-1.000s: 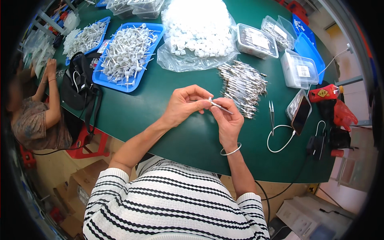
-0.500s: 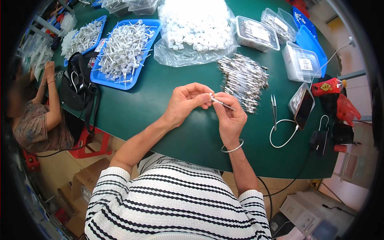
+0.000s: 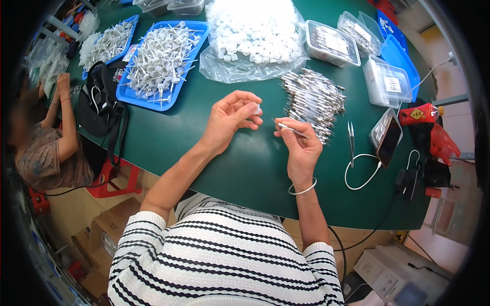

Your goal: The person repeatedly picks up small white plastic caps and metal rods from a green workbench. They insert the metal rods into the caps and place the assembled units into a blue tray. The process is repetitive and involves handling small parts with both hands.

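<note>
Between thumb and fingers, my left hand (image 3: 230, 116) pinches a small white plastic cap (image 3: 258, 110). My right hand (image 3: 301, 145), with a pale bangle at the wrist, grips a thin rod (image 3: 292, 129) that has a white body and a metal tip pointing left. A gap separates the two hands above the green table (image 3: 240, 173). Just beyond my right hand lies a heap of similar metal-and-white rods (image 3: 314, 99). Farther off, a clear plastic bag (image 3: 255, 43) is full of loose white caps like the one in my left hand.
A blue tray (image 3: 120, 94) of white-headed rods stands at the left, near a black bag (image 3: 97, 112). Tweezers (image 3: 351, 137), a phone (image 3: 389, 142) and a white cable (image 3: 352, 184) lie right. Lidded plastic boxes (image 3: 332, 45) stand behind. Another person (image 3: 56, 148) sits at the left edge.
My hands have parted. The left moved up and left with the white cap; the right moved slightly right and down with the rod.
</note>
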Available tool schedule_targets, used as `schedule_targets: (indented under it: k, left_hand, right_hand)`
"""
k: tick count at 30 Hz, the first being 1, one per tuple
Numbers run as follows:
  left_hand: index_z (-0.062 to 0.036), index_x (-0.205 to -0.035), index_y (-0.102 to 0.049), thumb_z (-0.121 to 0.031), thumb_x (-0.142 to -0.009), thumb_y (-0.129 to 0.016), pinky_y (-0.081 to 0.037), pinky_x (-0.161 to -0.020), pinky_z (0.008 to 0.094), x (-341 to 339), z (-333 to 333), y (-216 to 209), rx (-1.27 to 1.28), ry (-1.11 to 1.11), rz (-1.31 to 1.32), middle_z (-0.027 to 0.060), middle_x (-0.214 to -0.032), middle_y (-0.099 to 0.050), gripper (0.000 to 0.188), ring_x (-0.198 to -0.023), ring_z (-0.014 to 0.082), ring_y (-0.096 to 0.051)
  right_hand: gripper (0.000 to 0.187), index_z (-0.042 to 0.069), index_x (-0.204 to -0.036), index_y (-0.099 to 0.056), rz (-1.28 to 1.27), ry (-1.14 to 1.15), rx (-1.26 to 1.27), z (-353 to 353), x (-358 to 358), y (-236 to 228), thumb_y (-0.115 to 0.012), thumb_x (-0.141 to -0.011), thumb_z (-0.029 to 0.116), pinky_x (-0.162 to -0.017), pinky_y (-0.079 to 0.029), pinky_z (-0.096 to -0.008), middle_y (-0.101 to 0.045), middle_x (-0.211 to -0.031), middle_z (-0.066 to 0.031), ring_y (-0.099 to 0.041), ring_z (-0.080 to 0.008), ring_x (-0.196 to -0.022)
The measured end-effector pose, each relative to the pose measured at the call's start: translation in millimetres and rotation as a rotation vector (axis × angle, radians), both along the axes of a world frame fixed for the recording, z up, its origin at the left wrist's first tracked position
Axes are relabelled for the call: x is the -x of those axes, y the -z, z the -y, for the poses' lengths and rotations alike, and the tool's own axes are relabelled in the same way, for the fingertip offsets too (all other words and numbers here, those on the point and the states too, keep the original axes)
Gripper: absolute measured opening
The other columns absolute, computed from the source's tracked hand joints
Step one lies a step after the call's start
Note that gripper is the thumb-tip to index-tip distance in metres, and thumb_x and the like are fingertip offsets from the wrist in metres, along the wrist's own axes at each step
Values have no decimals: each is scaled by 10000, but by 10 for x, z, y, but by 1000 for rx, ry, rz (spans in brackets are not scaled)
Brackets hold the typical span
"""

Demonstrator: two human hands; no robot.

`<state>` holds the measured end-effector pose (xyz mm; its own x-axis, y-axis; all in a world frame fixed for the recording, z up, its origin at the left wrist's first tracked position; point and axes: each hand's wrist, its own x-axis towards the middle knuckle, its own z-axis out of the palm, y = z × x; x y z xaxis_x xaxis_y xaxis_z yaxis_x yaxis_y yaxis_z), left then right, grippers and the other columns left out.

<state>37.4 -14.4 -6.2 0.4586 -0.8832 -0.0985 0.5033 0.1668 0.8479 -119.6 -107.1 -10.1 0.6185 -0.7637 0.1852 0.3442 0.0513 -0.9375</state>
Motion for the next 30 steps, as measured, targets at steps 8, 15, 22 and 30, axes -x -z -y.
schedule_targets:
  k: [8,15,22,30]
  left_hand:
    - [-9,-965,-633,-117,-883,-629,-522,-648,226,78,-24,-51,-121,197,94,65,-925,-646,136,-780,121,-632]
    - [-19,-924,-634,-158,-887,-628,-520,-625,230,42,-13,-40,-143,230,135,44,-872,-633,145,-757,113,-623]
    - [-15,-911,-636,-149,-893,-616,-526,-628,210,-11,-37,-1,-151,233,32,50,-872,-633,136,-744,102,-622]
    - [13,-1097,-606,-133,-907,-599,-542,-619,165,-49,-29,-85,-182,220,-311,84,-959,-644,239,-808,112,-653]
  right_hand:
    - [138,-8,-962,-639,-62,111,289,-36,1,-31,-658,-827,-26,-740,-502,-241,-645,-987,-102,-615,-144,-872]
    - [170,15,-944,-642,-141,113,471,-43,10,-10,-672,-789,-47,-741,-503,-262,-664,-954,-108,-634,-174,-855]
    - [150,4,-926,-629,-145,78,409,-70,7,-30,-668,-792,-49,-748,-503,-267,-672,-957,-123,-641,-182,-863]
    - [94,-24,-940,-602,-106,25,134,-29,32,-147,-641,-860,7,-716,-495,-216,-659,-933,-85,-613,-104,-808]
